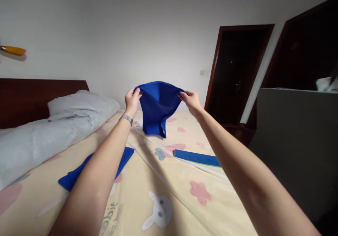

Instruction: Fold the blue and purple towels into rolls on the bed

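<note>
A deep blue piece of cloth [158,111] hangs stretched between my two hands above the bed. My left hand [132,100], with a metal band at its wrist, pinches the cloth's upper left corner. On the other side my right hand [191,100] grips the upper right corner between thumb and fingers. The top edge bows outward and the lower part drops in folds, so the exact kind of item is unclear. Under my left forearm lies another blue cloth [124,162], partly hidden. A narrow blue strip [195,157] with a green edge rests by my right forearm.
A cream sheet [174,193] with rabbit and flower prints covers the bed. Grey bedding [79,116] is heaped at the left before a dark wooden headboard [39,95]. A dark grey panel [295,141] stands at the right, and a dark doorway [240,70] opens behind.
</note>
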A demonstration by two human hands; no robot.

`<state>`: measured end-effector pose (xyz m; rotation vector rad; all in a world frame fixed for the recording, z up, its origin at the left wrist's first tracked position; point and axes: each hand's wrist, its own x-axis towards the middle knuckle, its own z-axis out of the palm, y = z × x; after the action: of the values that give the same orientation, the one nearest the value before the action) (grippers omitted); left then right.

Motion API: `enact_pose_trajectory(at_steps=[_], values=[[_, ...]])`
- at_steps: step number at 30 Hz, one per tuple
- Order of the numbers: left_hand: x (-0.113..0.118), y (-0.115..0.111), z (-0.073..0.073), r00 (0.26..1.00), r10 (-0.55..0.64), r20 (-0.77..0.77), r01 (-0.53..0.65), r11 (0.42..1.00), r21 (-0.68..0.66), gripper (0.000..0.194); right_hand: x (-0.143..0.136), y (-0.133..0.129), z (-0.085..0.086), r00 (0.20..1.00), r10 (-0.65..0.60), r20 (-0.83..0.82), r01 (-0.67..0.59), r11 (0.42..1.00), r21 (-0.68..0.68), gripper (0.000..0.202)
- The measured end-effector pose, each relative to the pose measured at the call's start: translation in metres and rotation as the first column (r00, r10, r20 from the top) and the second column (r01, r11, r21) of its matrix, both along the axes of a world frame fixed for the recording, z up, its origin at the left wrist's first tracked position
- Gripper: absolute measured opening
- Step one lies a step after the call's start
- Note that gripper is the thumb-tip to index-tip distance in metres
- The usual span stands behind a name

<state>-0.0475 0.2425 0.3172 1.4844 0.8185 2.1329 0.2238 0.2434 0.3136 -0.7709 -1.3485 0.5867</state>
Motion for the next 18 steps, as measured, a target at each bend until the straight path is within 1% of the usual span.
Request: enact_pose_trajectory(at_steps=[1,2,3,4,6,9,11,13,14,15,16,17,18], values=[[-0.004,-0.006,-0.007,1.000,0.000,-0.006,0.000,1.000,0.018,0.022,0.004,-0.007,-0.009,1.000,0.010,-0.008,-0.010,1.000,0.006,0.016],[-0.008,-0.015,-0.018,1.000,0.006,-0.017,-0.006,1.000,0.022,0.023,0.009,-0.016,-0.023,1.000,0.020,-0.010,-0.020,1.000,0.004,0.018],[-0.014,-0.025,-0.034,0.999,0.019,-0.030,-0.019,1.000,0.012,0.024,0.012,-0.027,-0.041,1.000,0.027,-0.005,-0.027,1.000,-0.007,0.020],[-0.019,-0.036,-0.053,0.998,0.037,-0.044,-0.038,0.999,-0.010,0.024,0.015,-0.038,-0.062,1.000,0.030,0.005,-0.030,0.999,-0.026,0.023],[-0.029,-0.061,-0.100,0.995,0.070,-0.077,-0.076,0.994,-0.082,0.024,0.018,-0.063,-0.112,0.998,0.041,0.047,-0.037,0.996,-0.085,0.029],[-0.039,-0.105,-0.182,0.982,0.093,-0.165,-0.129,0.966,-0.224,0.027,0.014,-0.103,-0.195,0.990,0.080,0.116,-0.056,0.980,-0.192,0.037],[-0.042,-0.141,-0.237,0.967,0.100,-0.234,-0.176,0.928,-0.329,0.028,0.008,-0.133,-0.246,0.980,0.118,0.158,-0.072,0.961,-0.268,0.040],[-0.043,-0.178,-0.284,0.949,0.074,-0.308,-0.209,0.877,-0.433,0.028,0.004,-0.165,-0.288,0.965,0.168,0.201,-0.092,0.937,-0.337,0.041],[-0.043,-0.195,-0.303,0.938,0.051,-0.344,-0.222,0.849,-0.479,0.027,0.003,-0.180,-0.304,0.956,0.193,0.221,-0.102,0.924,-0.367,0.041],[-0.044,-0.212,-0.319,0.925,0.027,-0.379,-0.236,0.822,-0.518,0.027,0.003,-0.194,-0.317,0.947,0.216,0.237,-0.110,0.913,-0.393,0.042],[-0.045,-0.227,-0.330,0.912,0.008,-0.411,-0.253,0.797,-0.548,0.027,0.003,-0.208,-0.326,0.939,0.235,0.250,-0.115,0.903,-0.415,0.042],[-0.046,-0.240,-0.337,0.899,-0.008,-0.438,-0.271,0.776,-0.570,0.028,0.004,-0.219,-0.333,0.933,0.248,0.260,-0.117,0.894,-0.433,0.043],[-0.048,-0.251,-0.342,0.886,-0.020,-0.463,-0.288,0.759,-0.584,0.029,0.006,-0.230,-0.337,0.929,0.253,0.268,-0.111,0.885,-0.452,0.043]])
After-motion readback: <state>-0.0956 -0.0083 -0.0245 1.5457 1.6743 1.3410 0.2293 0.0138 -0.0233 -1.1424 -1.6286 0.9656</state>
